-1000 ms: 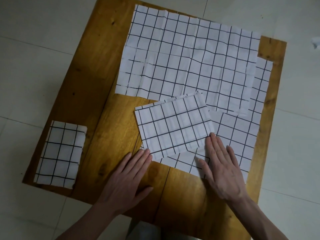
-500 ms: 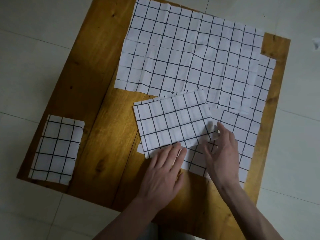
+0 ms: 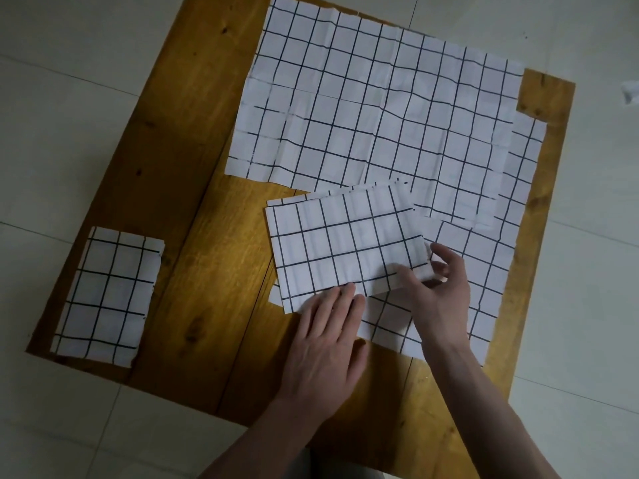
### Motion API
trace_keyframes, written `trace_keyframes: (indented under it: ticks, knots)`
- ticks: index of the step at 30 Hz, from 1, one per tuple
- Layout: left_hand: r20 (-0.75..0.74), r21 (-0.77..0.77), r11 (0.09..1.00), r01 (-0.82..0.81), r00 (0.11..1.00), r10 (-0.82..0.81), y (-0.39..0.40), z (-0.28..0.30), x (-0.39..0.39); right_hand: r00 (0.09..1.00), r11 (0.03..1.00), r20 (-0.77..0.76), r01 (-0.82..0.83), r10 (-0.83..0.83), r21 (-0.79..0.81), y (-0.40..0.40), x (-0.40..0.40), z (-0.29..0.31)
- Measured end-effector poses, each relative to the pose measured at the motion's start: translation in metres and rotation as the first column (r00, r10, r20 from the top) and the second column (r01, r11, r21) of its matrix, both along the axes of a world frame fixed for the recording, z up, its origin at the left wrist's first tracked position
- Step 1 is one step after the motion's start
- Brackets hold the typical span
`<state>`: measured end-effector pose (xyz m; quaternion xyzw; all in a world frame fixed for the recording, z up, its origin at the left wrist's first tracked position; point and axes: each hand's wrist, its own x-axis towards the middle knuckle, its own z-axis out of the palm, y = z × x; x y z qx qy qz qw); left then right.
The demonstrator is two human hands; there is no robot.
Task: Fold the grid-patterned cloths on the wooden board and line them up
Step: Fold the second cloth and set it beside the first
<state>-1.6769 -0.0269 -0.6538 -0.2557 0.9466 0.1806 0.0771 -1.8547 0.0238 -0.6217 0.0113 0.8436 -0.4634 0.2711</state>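
the half-folded cloth (image 3: 345,247) lies a little toward 4 o'clock of the wooden board's (image 3: 193,209) middle, a rectangle tilted slightly, with layered edges showing along its far side. it rests partly on bare wood and partly on another cloth (image 3: 484,271) spread flat beneath it toward 3 o'clock. the right hand (image 3: 439,288) is at the folded cloth's corner at about 4 o'clock, its thumb on top and its fingers curled around the edge, pinching that corner, which is lifted a little. the left hand (image 3: 328,337) lies palm down at 6 o'clock of the same cloth, fingers straight and close together, their tips pressing the near edge flat; it holds nothing. a large open cloth (image 3: 380,98), creased, covers the board's part from 12 to 2 o'clock and overlaps the flat one below it. well apart, at the board's 8 o'clock corner, sits a small finished folded cloth (image 3: 107,295), standing lengthwise along the edge. the board rests on a pale tiled floor (image 3: 69,81); a small white scrap (image 3: 631,93) shows at the frame's 3 o'clock edge, too blurred to tell what it is.
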Motion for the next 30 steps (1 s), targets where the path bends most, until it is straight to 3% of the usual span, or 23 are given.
trace_keyframes:
  ticks: [4, 15, 19, 26, 30]
  knots:
    - [-0.006, 0.006, 1.000, 0.004, 1.000, -0.004, 0.000, 0.003, 0.000, 0.998, 0.998, 0.069, -0.001, 0.006, -0.070, 0.004, 0.007, 0.008]
    - [-0.017, 0.018, 0.999, -0.030, 0.999, 0.031, 0.007, 0.001, -0.005, 0.990, 0.996, -0.128, -0.070, 0.062, -0.061, 0.035, 0.025, 0.027]
    - [-0.001, 0.029, 0.999, -0.024, 1.000, 0.024, 0.005, 0.002, -0.006, 0.959, 0.976, -0.209, -0.209, 0.193, -0.060, 0.030, 0.033, 0.027]
    - [-0.062, 0.059, 0.998, -0.008, 0.998, 0.011, -0.004, 0.005, 0.004, 0.725, 0.888, -0.525, -0.433, 0.445, 0.155, 0.018, 0.045, 0.003]
    - [-0.078, 0.048, 0.996, -0.069, 0.994, 0.072, -0.013, 0.007, 0.018, 0.552, 0.775, -0.584, -0.587, 0.595, 0.235, 0.012, 0.048, 0.002]
